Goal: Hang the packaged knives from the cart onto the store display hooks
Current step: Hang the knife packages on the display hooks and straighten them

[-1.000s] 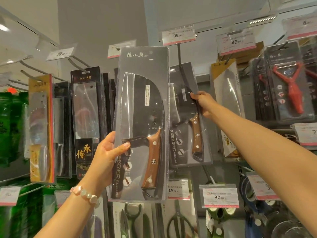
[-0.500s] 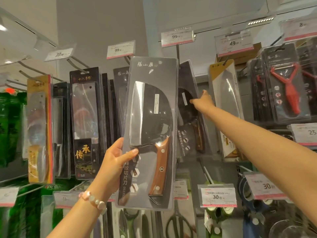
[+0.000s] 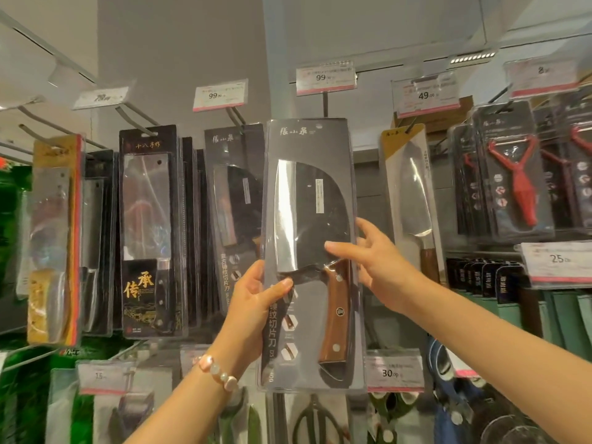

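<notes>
The right hand (image 3: 381,267), which half a second ago reached far back to the hung packages, has come forward and now takes the right edge of the packaged knife (image 3: 310,254), thumb on the front and fingers behind. The left hand (image 3: 253,302) still holds the lower left edge, its grip clamped with the thumb across the clear front. The package has risen a little and stands upright between the two grips, its top hole just under the hook (image 3: 325,104) with the 99 price tag (image 3: 326,77). The pack is a flat dark card under glossy clear plastic; the blade is wide with a rounded back, dark above and bright along the straight edge, and the handle is brown wood with pale rivets. Left of the left grip hangs a similar dark package (image 3: 235,216), close to the held one and partly covered by it. Right of the right grip there is an open gap of grey wall before the yellow-topped package (image 3: 408,200). A bead bracelet (image 3: 217,373) sits on the left wrist.
</notes>
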A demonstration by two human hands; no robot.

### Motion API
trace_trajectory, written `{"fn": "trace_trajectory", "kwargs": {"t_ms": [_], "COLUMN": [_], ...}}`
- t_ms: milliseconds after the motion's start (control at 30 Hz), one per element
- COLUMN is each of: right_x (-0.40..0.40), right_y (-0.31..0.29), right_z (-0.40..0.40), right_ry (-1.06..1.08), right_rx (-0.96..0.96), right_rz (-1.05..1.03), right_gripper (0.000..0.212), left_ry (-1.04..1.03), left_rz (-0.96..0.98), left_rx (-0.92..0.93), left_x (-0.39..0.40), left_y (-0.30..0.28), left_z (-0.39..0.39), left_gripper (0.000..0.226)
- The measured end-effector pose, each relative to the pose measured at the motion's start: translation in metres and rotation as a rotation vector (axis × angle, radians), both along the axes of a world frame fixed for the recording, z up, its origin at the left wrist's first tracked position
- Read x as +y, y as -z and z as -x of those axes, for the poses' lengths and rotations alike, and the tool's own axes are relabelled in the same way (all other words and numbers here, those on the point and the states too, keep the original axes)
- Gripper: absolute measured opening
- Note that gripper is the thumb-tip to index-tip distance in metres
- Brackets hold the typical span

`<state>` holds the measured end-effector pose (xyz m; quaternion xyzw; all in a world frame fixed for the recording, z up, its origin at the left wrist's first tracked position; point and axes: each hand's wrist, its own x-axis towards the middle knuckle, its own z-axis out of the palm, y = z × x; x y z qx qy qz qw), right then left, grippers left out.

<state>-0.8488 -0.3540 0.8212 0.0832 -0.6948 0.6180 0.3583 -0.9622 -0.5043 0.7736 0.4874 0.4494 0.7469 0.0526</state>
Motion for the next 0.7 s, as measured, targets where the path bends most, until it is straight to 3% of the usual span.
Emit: {"fn": "trace_trajectory", "kwargs": {"t_ms": [133,700], "right_x": [0.007,0.024], "right_y": [-0.002,-0.033], "right_z": [-0.007,-0.004], "right_ry": [0.113,0.126], "right_rx": [0.056,0.095], "right_rz": [-0.142,-0.094], "right_gripper": [0.051,0.062], "left_ry": [0.031,0.096], "left_rz": [-0.017,-0.026], "left_rx": [-0.004,-0.021], "left_x": [0.012,0.031], "left_y": [-0.004,-0.028], "left_z": [-0.009,-0.017], "left_gripper": [0.026,0.023]}}
